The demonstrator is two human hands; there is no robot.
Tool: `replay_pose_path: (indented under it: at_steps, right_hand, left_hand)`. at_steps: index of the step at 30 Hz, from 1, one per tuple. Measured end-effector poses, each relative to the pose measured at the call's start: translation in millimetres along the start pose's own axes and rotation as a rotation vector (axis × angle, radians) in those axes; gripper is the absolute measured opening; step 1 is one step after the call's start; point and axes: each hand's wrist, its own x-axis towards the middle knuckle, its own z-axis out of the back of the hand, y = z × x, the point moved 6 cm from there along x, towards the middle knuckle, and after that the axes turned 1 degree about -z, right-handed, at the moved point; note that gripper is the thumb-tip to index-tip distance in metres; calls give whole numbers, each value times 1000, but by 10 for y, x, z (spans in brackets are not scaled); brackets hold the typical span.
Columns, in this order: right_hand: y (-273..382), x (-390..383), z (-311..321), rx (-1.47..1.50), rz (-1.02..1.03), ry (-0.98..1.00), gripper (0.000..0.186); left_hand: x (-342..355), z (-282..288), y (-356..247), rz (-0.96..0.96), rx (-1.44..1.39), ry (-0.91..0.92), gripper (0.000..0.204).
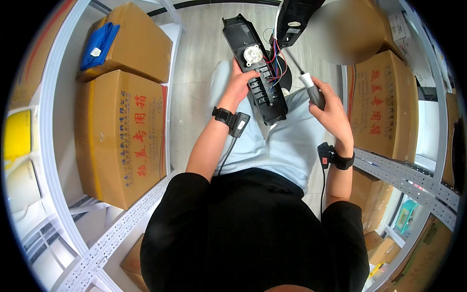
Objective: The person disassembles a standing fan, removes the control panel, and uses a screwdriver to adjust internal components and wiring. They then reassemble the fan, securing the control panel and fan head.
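My left hand [239,82] grips a long black plastic panel [242,38] from its left side, thumb over a row of black switches [262,87]. The panel carries a round white part [253,54], and red, blue and white wires run from it to a tall black housing [294,22] at the top. My right hand [328,104] is closed around a screwdriver [314,95] with a grey and white handle; its shaft points up-left toward the wires. A black round base [284,73] lies partly hidden behind the panel, above my lap.
Metal shelves [114,243] flank me, holding cardboard boxes [116,141] on the left and more boxes [379,107] on the right. A blue folded item [99,46] lies on the upper left box. Pale floor [189,87] shows between the shelves. A blurred round area [345,31] is at the upper right.
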Motion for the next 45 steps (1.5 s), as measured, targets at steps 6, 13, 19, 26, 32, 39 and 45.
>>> replay_pose_path:
  at_steps: [6, 13, 19, 26, 32, 39, 45]
  right_hand:
    - [132, 50, -121, -60, 7, 59, 41]
    - [170, 126, -146, -21, -66, 24, 30]
    - [281, 96, -89, -1, -18, -48, 28]
    - [263, 115, -133, -36, 30, -50, 28]
    - [322, 134, -131, -45, -32, -44, 29]
    - [594, 302, -49, -79, 105, -92, 32]
    - [564, 344, -53, -414, -30, -355, 42]
  left_hand:
    - [-13, -11, 0, 12, -21, 3, 73]
    - [-5, 29, 10, 22, -36, 4, 61]
    - [1, 26, 14, 15, -56, 14, 59]
    - [-6, 25, 19, 37, -36, 10, 58]
    - [-18, -8, 9, 66, -32, 35, 66]
    - [19, 12, 26, 41, -34, 67, 69]
    - [-9, -19, -1, 58, -42, 28, 67]
